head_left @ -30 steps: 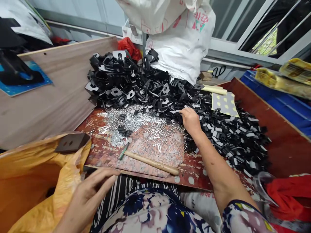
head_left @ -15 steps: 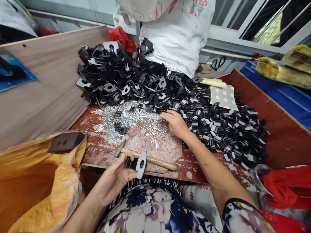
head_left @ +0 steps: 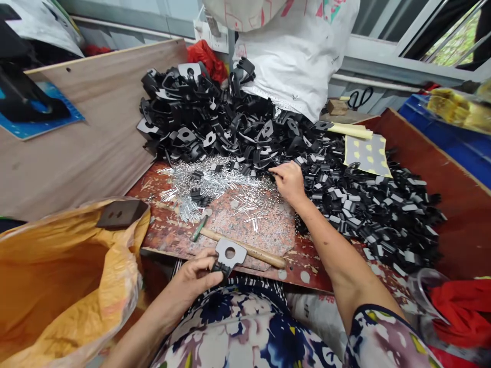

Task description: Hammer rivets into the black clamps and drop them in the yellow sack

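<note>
My left hand is closed on a black plastic hanger piece with a round hole, held just above my lap at the near table edge. My right hand reaches out over the table with fingers pinched at the border between a spread of small silver metal pins and a pile of small black clips. What the fingertips pinch is too small to make out. A large heap of black hanger pieces lies behind the pins.
A wooden-handled hammer lies on the speckled mat near the front edge. An orange bag gapes at the left beside a wooden board. White sacks stand at the back; a blue crate sits right.
My left hand came up from my lap holding a black hanger piece and turned it flat side up. My right hand shifted left along the clips to the pins' edge.
</note>
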Demonstrator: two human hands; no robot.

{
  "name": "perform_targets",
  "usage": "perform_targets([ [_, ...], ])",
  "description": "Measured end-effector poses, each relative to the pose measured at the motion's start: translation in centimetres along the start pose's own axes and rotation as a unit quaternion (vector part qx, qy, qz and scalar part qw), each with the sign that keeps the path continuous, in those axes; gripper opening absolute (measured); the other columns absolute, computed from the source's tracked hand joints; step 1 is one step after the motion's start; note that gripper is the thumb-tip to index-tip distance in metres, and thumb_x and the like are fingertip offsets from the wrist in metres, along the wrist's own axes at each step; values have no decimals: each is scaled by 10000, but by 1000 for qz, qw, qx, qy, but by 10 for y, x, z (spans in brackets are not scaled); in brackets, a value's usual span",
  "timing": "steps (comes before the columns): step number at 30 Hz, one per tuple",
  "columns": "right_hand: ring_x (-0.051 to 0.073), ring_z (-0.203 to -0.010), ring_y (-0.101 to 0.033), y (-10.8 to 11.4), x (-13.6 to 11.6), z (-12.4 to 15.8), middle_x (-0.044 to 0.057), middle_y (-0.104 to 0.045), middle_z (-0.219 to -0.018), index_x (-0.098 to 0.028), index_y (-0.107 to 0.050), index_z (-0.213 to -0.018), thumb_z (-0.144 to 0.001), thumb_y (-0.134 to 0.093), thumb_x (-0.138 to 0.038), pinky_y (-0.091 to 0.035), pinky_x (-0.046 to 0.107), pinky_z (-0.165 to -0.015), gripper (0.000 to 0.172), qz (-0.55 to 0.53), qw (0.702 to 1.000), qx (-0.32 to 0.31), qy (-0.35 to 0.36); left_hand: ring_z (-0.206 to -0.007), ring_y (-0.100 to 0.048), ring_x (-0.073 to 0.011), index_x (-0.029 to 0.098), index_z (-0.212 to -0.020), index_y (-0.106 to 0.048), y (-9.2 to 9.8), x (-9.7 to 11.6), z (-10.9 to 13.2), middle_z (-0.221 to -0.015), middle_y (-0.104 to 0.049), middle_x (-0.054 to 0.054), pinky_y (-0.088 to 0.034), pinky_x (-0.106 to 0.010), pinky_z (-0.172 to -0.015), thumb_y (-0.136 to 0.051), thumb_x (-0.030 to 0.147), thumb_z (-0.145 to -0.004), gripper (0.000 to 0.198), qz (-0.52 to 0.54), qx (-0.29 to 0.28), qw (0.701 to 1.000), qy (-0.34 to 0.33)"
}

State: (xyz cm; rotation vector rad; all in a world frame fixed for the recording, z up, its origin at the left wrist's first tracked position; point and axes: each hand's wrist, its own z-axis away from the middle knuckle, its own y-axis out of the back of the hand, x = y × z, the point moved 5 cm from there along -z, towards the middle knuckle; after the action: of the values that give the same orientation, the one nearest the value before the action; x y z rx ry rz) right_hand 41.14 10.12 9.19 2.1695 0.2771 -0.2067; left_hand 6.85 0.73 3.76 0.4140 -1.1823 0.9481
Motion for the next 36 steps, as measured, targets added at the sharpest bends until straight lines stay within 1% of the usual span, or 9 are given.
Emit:
perform_targets([
  [3, 204, -889, -660, 27, -48, 21, 25, -765, -904, -242, -771, -975, -924, -596, -182, -392, 523, -1139, 192, -80, 995, 57, 2, -1136, -553, -285, 187, -638, -703, -7, 12, -2, -1140, -609, -74, -424, -433, -1057, -778, 467, -812, 339, -49, 9, 997, -53],
  [7, 182, -873, -669, 30, -127, 69, -13, -753, -878, -270, -759, -979, -929, -585, -162, -349, 569, -1180, 211, -203, 979, -20, 15, -963, -551, -232, 179, -634, -689, -16, 19, -16, -1036, -549, -68, -530, -338, -818, -797, 462, -777, 335, -3, 45, 997, -70],
  [10, 203, -953, -691, 23, -154, 95, -8, -771, -893, -278, -769, -967, -899, -623, -164, -295, 607, -1208, 198, -254, 967, -10, -24, -854, -558, -183, 181, -797, -753, -30, 18, -27, -1063, -531, -65, -575, -303, -708, -805, 461, -783, 285, 92, 18, 995, -46],
  [21, 218, -1001, -698, 22, -166, 120, -8, -782, -922, -318, -746, -1160, -932, -533, -129, -221, 651, -1233, 365, -263, 964, 15, -27, -761, -577, -126, 171, -858, -777, -40, 12, -24, -995, -548, -43, -573, -219, -650, -777, 391, -856, 221, 157, 14, 984, -84],
  [25, 196, -947, -706, 19, -172, 132, 13, -780, -973, -298, -742, -1184, -968, -523, -165, -341, 579, -1197, 335, -342, 938, -21, -60, -768, -561, -135, 177, -832, -788, -32, 10, -22, -1072, -519, -63, -563, -219, -582, -766, 405, -858, 231, 113, 13, 990, -89],
  [28, 203, -977, -705, 13, -172, 139, 50, -770, -1035, -265, -741, -1192, -967, -545, -206, -520, 449, -1040, 304, -406, 903, -68, -124, -876, -599, -180, 174, -812, -796, -24, 13, -23, -1324, -480, -104, -596, -254, -603, -782, 406, -836, 233, 43, 24, 993, -111],
  [31, 201, -988, -703, 9, -163, 138, 58, -764, -1087, -257, -734, -1210, -946, -562, -205, -568, 383, -916, 320, -442, 874, -152, -134, -866, -619, -187, 168, -796, -784, -20, 14, -26, -1455, -470, -117, -586, -273, -599, -757, 405, -852, 245, -5, 13, 994, -105],
  [33, 195, -912, -694, 10, -146, 131, 34, -775, -986, -271, -743, -1181, -957, -553, -210, -544, 401, -919, 300, -396, 892, -186, -115, -728, -594, -148, 175, -807, -774, -17, 10, -29, -1232, -633, -109, -541, -262, -585, -744, 396, -857, 229, -7, 5, 996, -89],
  [36, 222, -880, -644, 18, -104, 115, 39, -749, -892, -254, -745, -1116, -976, -566, -240, -469, 448, -936, 227, -183, 970, -129, -96, -626, -563, -130, 183, -825, -759, -10, 5, -30, -790, -652, -19, -493, -257, -641, -755, 372, -834, 190, 6, 31, 996, -80],
])
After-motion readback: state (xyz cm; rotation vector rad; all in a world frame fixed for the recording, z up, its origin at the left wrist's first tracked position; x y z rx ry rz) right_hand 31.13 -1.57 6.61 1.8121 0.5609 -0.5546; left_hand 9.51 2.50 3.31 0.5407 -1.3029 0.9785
